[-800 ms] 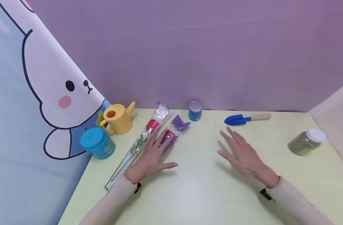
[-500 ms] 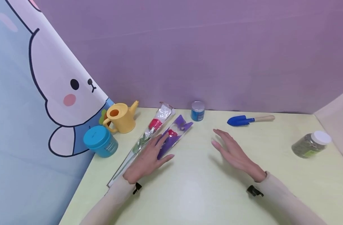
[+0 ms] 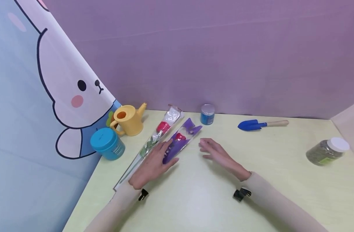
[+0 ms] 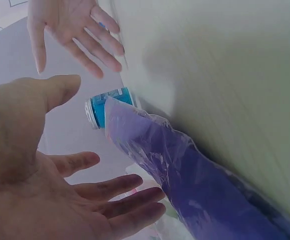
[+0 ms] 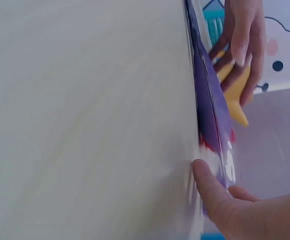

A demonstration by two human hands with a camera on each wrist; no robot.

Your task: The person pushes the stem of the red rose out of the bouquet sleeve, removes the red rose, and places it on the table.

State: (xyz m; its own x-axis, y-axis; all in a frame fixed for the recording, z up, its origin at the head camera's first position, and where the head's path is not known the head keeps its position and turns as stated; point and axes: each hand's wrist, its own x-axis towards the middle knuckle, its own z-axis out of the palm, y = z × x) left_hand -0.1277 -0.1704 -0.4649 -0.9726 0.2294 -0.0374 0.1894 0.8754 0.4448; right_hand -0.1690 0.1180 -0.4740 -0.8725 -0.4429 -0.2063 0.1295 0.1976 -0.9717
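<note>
Two wrapped artificial roses lie at the left of the table: a long one in clear film (image 3: 150, 143) and a shorter one in purple wrap (image 3: 174, 150). Over them hovers my left hand (image 3: 153, 163), fingers loosely spread and holding nothing; in the left wrist view the purple wrap (image 4: 184, 170) lies just past its fingertips. My right hand (image 3: 220, 158) hangs above the table to the right of the purple-wrapped rose, fingers extended and grasping nothing. In the right wrist view its fingers (image 5: 212, 192) appear near the flower end of that wrap, apparently apart from it.
A small blue jar (image 3: 207, 114) stands at the back. On the left are a yellow watering can (image 3: 129, 120) and a turquoise tub (image 3: 108, 144). A blue trowel (image 3: 252, 125) and a white-lidded jar (image 3: 324, 152) are on the right. A purple backdrop (image 3: 217, 58) rises behind.
My right hand has moved left towards the purple-wrapped rose. The left hand has shifted slightly down off the flower, uncovering more purple wrap. The head view has turned slightly left.
</note>
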